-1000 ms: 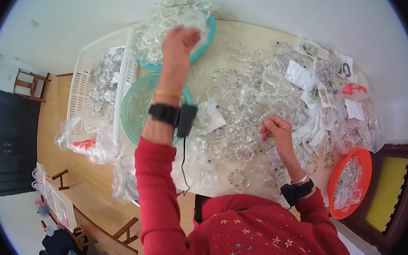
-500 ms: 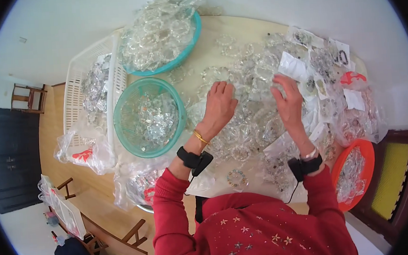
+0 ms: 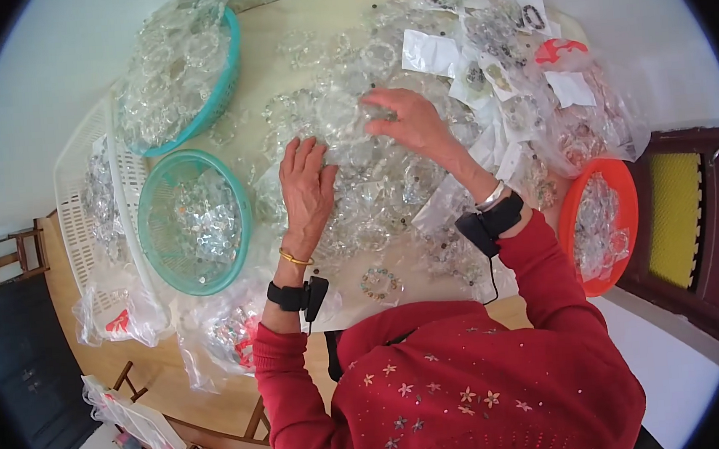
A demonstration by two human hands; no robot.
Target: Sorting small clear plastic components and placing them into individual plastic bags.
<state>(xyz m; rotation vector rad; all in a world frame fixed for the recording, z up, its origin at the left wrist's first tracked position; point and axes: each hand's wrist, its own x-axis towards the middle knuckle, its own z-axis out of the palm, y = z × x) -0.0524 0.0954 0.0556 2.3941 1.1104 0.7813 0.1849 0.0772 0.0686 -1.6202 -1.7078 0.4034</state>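
Observation:
A wide heap of clear plastic bags with beaded bracelets (image 3: 375,210) covers the middle of the cream table. My left hand (image 3: 307,186) rests at the heap's left side, its fingers stretched out and slightly apart. Over the upper middle of the heap is my right hand (image 3: 415,125), thumb and forefinger apart and pointing left; its other fingers are partly hidden. I see nothing held in either hand. Close to the table's front edge lies a single bagged bracelet of coloured beads (image 3: 380,284).
On the left stand a green basket (image 3: 149,249) of small bagged pieces, a heaped teal basket (image 3: 233,65) and a white crate (image 3: 73,205). White cards (image 3: 430,52) lie toward the back right. An orange-red basket (image 3: 631,203) sits at the right, below a filled plastic bag (image 3: 600,117).
The view has swung, so the table's things sit further left. My right hand has come leftward over the heap, closer to my left hand, which stays by the heap's left side.

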